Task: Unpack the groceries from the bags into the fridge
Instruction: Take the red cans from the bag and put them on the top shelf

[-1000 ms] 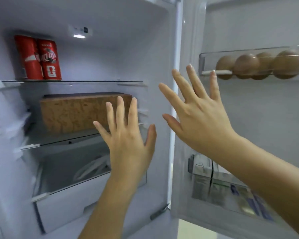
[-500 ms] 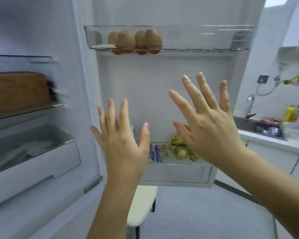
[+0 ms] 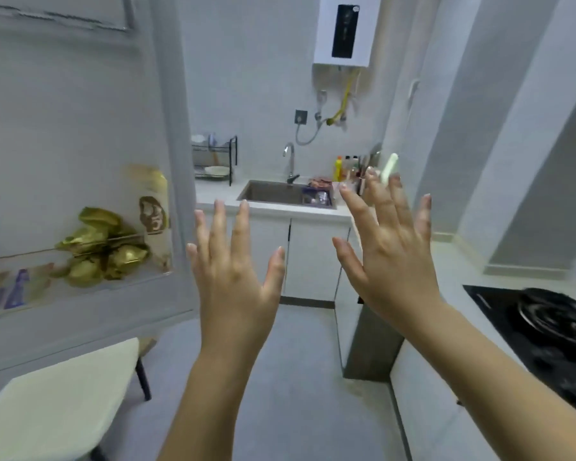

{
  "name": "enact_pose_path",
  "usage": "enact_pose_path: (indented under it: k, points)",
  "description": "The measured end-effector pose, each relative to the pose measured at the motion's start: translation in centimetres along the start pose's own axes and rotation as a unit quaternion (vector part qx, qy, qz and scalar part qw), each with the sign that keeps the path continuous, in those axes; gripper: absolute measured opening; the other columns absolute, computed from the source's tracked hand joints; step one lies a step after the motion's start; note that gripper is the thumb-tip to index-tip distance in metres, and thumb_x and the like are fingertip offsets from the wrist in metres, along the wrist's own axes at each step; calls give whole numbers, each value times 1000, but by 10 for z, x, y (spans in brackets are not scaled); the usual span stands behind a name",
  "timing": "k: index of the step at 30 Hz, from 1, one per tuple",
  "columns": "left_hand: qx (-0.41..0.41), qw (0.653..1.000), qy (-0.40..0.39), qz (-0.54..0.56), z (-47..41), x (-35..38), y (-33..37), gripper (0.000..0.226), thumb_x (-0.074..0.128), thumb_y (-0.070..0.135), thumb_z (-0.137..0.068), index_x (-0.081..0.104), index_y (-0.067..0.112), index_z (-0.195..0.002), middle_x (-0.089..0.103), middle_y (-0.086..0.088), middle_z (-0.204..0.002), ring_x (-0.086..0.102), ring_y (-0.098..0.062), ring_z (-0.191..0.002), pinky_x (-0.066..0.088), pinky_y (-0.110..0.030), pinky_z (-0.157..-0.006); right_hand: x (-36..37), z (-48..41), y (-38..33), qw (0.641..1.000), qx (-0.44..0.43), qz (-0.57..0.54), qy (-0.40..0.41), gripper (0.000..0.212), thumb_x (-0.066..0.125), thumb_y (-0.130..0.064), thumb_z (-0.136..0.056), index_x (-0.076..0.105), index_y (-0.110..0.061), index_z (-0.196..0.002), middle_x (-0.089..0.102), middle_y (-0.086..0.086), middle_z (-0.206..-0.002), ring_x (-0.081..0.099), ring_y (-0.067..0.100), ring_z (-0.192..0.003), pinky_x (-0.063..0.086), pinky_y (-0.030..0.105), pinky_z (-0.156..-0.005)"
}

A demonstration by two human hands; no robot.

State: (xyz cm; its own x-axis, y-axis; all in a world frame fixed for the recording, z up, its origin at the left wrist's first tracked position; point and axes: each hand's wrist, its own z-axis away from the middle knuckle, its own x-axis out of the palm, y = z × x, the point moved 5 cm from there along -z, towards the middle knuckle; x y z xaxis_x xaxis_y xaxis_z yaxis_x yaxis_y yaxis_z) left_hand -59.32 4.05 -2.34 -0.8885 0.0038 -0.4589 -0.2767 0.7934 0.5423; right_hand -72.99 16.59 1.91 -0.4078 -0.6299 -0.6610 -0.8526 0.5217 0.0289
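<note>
Gold foil-wrapped pieces (image 3: pixel 103 251) sit in the fridge door shelf (image 3: pixel 30 257), left of the left hand (image 3: pixel 236 277), behind its clear front rail. My read: the rail keeps them in when the door swings. Pale bottle (image 3: pixel 153 207) stands upright just beside them on the hand side, and blue-purple packets (image 3: pixel 10 291) lie further left. Fridge door (image 3: pixel 80 111) is open. No bags in view, so can't tell what's left to unpack.

Both hands released: left and right hand (image 3: pixel 393 261) raised side by side, apart, fingers spread, backs to camera, holding nothing. Likely between items.

Sink (image 3: pixel 273 193) and counter (image 3: pixel 213 194) are beyond the hands, stool (image 3: pixel 57 394) below the left hand, hob (image 3: pixel 546 327) lower right of the right hand.

Labels: bottle has a brown emblem, too blurred to read. Packet print unreadable too.
</note>
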Motion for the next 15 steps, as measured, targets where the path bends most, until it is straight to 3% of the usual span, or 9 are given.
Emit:
enact_pose_path:
  k: [7, 15]
  points:
    - [60, 988, -134, 51, 20, 120, 90, 71, 33, 57, -93, 14, 27, -155, 2, -4, -164, -12, -23, -150, -1, -52, -119, -28, 72, 124, 985, 131, 99, -50, 61, 33, -48, -94, 28, -26, -151, 19, 8, -162, 8, 32, -151, 1, 62, -115]
    - [142, 940, -285, 119, 68, 253, 176, 72, 36, 55, -92, 14, 27, -155, 4, -6, -163, -11, -26, -150, 1, -56, -118, -37, 155, 238, 932, 287, 197, -104, 62, 33, -49, -95, 25, -27, -152, 15, 7, -163, 4, 30, -151, 1, 61, -115]
